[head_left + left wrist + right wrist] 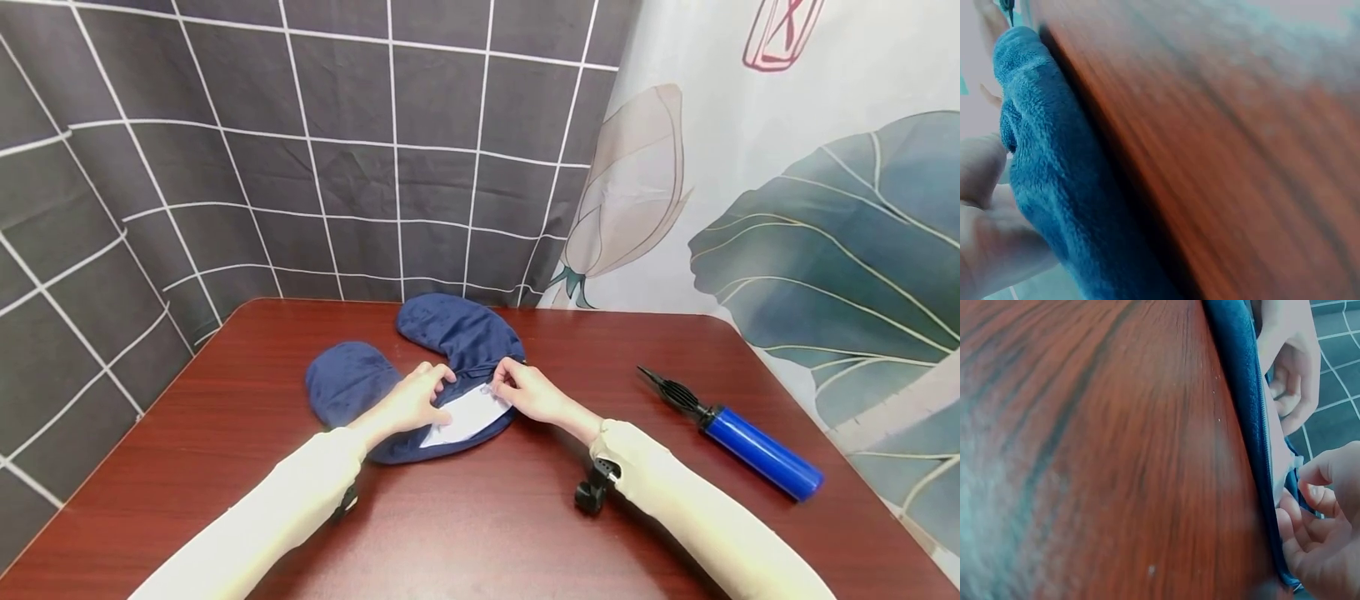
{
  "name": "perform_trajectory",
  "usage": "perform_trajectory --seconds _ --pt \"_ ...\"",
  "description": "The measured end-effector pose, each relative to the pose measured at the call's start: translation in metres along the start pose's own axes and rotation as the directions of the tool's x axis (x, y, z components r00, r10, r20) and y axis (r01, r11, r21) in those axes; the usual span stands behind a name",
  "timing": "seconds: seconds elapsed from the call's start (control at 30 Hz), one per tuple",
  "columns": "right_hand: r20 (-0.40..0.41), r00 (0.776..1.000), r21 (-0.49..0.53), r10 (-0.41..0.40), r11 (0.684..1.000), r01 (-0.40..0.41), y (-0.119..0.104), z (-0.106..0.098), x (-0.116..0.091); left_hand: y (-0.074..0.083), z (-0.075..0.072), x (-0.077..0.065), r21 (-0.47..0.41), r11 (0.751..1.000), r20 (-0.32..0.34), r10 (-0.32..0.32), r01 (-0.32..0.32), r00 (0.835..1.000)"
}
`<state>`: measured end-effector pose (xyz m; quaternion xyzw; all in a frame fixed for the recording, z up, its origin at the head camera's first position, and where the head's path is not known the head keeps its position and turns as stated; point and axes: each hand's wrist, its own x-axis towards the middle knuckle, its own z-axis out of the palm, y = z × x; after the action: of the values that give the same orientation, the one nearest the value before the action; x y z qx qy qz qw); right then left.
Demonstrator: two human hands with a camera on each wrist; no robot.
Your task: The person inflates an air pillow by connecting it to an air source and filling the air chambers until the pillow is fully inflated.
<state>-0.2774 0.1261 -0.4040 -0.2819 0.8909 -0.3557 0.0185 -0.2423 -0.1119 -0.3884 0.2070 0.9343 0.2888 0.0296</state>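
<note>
A navy plush U-shaped neck pillow (461, 325) lies on the table, its curved middle towards me. Along its near side the zipper (1265, 419) is undone, and a white inner piece (468, 415) shows through the opening. My left hand (416, 396) rests on the pillow, thumb on the white piece and fingers apart from it near the opening's far edge. At the opening's right end, my right hand (528, 390) pinches the white inner piece by a small pale tab (1298, 461). The fingertips partly hide that tab.
A blue hand pump (761, 450) with a black nozzle lies to the right on the reddish-brown wooden table (480, 533). Behind the table hangs a dark grid-patterned cloth (337, 167), beside a white curtain (720, 125) printed with leaves.
</note>
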Motion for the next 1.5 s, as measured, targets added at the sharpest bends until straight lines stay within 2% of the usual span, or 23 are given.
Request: perform_trajectory --seconds 0.2,0.33,0.6,0.9,1.17,1.5 --pt "0.028 1.000 0.003 0.004 1.000 -0.004 -0.001 -0.001 0.000 0.004 -0.002 0.001 -0.009 1.000 -0.001 0.020 -0.020 1.000" --pt "0.036 0.999 0.009 0.003 1.000 -0.003 0.000 -0.001 -0.002 0.011 -0.001 0.002 0.024 0.999 -0.017 0.034 -0.034 0.999" --pt "0.017 1.000 0.031 -0.018 0.999 0.017 0.002 0.000 -0.008 0.022 0.009 0.008 0.093 0.995 -0.088 0.026 -0.018 0.996" --pt "-0.046 0.998 0.075 -0.035 0.996 0.039 0.003 0.004 -0.010 0.030 0.018 0.015 0.090 0.995 -0.178 -0.025 0.042 0.984" --pt "-0.064 0.997 0.134 -0.046 0.990 0.054 0.005 0.005 -0.010 0.028 0.021 0.022 0.099 0.992 -0.187 -0.053 0.073 0.981" --pt "-0.067 0.995 0.168 -0.077 0.982 0.088 0.004 0.004 -0.015 0.027 0.023 0.026 0.097 0.995 -0.217 -0.011 0.032 0.976"
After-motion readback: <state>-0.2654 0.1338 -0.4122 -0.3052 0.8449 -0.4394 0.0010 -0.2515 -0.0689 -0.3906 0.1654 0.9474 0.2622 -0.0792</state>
